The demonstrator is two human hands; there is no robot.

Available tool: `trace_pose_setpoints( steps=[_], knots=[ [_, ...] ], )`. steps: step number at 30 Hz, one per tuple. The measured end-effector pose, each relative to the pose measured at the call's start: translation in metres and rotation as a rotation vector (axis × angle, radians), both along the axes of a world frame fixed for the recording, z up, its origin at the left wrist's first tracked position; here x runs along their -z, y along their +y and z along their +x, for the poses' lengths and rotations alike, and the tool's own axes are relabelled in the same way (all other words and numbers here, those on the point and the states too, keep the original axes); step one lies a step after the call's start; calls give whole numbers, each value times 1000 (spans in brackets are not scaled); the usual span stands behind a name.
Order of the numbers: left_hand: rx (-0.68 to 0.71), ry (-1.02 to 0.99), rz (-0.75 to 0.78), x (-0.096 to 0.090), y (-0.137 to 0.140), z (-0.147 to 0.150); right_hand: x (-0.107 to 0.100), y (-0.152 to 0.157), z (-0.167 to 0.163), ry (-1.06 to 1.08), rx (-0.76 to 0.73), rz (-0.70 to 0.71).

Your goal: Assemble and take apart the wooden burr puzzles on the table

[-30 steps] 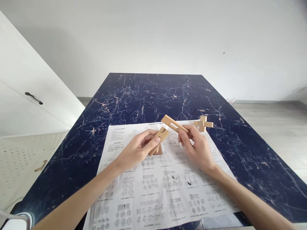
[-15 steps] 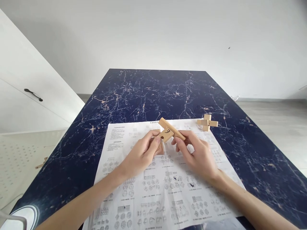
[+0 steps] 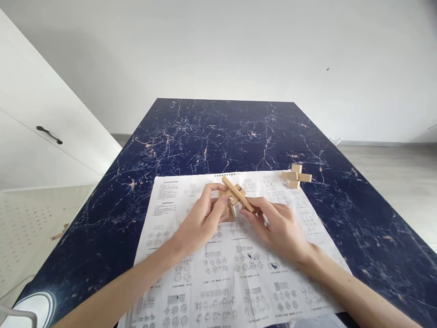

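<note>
My left hand point(image 3: 208, 212) pinches a flat wooden puzzle piece point(image 3: 241, 187) with a round hole and a dark mark, part of it hidden by my fingers. Closed on the lower end of a wooden puzzle stick point(image 3: 235, 190) is my right hand point(image 3: 273, 221). The stick lies slantwise across the flat piece; whether the two interlock I cannot tell. Beneath my left fingers a brown wooden piece point(image 3: 231, 216) shows in part, above the printed instruction sheet point(image 3: 205, 269).
A cross-shaped assembly of wooden pieces point(image 3: 295, 176) stands at the sheet's upper right corner. The sheet covers the near part of a dark blue marbled table point(image 3: 211, 136). A white round object with a cable point(image 3: 34, 307) is at the lower left, a white cabinet point(image 3: 30, 105) beyond.
The wooden stick has shifted left and down over the flat piece, so the marked end now shows on its far side. My right hand has moved left with it.
</note>
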State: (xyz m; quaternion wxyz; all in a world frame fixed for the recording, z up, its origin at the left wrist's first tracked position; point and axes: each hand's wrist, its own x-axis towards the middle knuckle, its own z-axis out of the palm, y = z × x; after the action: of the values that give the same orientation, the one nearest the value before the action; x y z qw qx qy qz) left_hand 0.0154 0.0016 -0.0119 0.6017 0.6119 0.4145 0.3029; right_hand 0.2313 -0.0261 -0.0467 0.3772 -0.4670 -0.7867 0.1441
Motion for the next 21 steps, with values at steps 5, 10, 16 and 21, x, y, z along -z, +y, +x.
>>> trace_pose_setpoints(
  steps=[5, 10, 16, 21],
  knots=[
    [-74, -11, -57, -3, -3, 1, -1, -1, -3, -6, -24, 24],
    [-114, 11, -41, -1, -4, -1, -3, -3, -5, -20, -33, 27],
    [-103, -69, -10, 5, -4, 1, -6, -4, -11, -42, -163, 55],
    [-79, -196, -118, -1, -2, 5, -2, -4, -12, 48, -13, 63]
  ],
)
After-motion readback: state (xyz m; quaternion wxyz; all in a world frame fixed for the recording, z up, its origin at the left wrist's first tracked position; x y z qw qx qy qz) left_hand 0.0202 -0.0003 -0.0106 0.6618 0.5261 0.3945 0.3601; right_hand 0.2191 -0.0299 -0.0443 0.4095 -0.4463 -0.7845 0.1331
